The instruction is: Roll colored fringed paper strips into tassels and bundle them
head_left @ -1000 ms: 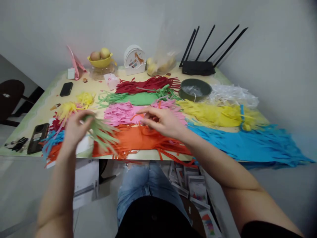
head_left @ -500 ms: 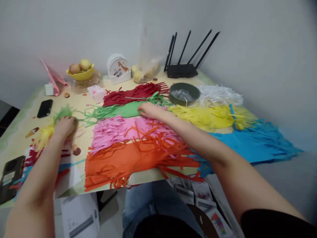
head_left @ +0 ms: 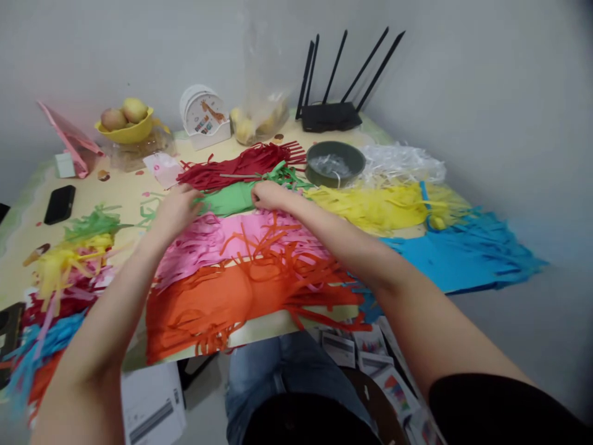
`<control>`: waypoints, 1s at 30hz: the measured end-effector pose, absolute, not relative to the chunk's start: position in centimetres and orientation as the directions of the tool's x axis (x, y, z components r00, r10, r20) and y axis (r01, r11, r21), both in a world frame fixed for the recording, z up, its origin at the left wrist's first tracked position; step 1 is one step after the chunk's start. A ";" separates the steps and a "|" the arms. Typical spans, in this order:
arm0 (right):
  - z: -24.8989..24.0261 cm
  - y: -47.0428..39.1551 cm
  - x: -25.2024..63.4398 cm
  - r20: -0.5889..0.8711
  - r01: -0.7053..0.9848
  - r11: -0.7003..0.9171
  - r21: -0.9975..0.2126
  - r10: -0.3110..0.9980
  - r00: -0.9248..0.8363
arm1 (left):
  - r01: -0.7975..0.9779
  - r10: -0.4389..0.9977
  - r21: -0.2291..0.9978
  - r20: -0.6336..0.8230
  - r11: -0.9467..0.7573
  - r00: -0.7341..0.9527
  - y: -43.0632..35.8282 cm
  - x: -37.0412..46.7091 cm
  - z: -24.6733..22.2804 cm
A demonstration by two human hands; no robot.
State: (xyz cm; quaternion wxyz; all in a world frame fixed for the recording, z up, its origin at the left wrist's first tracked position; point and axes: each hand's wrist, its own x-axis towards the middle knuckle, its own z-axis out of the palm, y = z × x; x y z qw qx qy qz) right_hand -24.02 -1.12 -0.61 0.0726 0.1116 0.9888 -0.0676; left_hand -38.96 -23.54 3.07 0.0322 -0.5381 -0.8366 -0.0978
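Observation:
My right hand (head_left: pixel 271 195) rests on the green fringed paper (head_left: pixel 231 199) in the middle of the table, its fingers curled onto the sheet in a pinch. At the left end of that sheet is my left hand (head_left: pixel 178 211), back upward; its fingers are mostly turned from view. Dark red fringed paper (head_left: pixel 236 169) lies behind the green, pink fringed paper (head_left: pixel 241 230) in front of it, and orange fringed paper (head_left: pixel 217 300) nearest me. Beside my left forearm, small fringed bunches lie in a row: green (head_left: pixel 95 222), yellow (head_left: pixel 60 262), dark red and blue (head_left: pixel 53 334).
Yellow (head_left: pixel 370 207) and blue fringed paper (head_left: pixel 463 250) spread to the right. Behind stand a dark round bowl (head_left: pixel 336 180), clear plastic (head_left: pixel 403 165), a black router (head_left: pixel 331 116) and a yellow fruit bowl (head_left: pixel 127 135). A phone (head_left: pixel 60 204) lies left.
My left hand has left the small green bunch and moved right to the left end of the green fringed paper. My right hand stays on that paper. The view has shifted slightly.

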 end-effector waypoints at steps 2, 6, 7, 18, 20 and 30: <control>-0.5 -1.0 -24.0 -0.159 0.244 0.962 -0.123 0.223 -0.962 | 0.888 0.927 0.298 0.025 0.350 -0.374 -19.3 -37.5 2.0; -0.4 -0.7 -23.9 -0.155 0.254 0.955 -0.150 0.231 -0.960 | 0.837 0.916 0.378 -0.085 0.395 -0.393 -14.8 -37.4 -0.7; -0.4 -0.6 -23.8 -0.155 0.255 0.954 -0.160 0.231 -0.961 | 0.826 0.911 0.390 -0.100 0.407 -0.401 -14.4 -37.8 -1.2; 0.0 -1.1 -22.7 -0.062 0.240 0.938 -0.251 0.231 -0.971 | 0.796 0.851 0.351 -0.006 0.494 -0.526 -13.7 -37.9 -2.1; -0.2 -2.9 -22.0 0.014 0.185 0.945 -0.270 0.196 -0.980 | 0.780 0.816 0.348 0.064 0.521 -0.574 -13.8 -37.5 -1.7; -2.3 -5.1 -27.0 -0.098 0.305 0.876 -0.374 0.289 -0.952 | 0.706 0.587 0.372 0.393 0.602 -0.708 -16.2 -36.3 0.2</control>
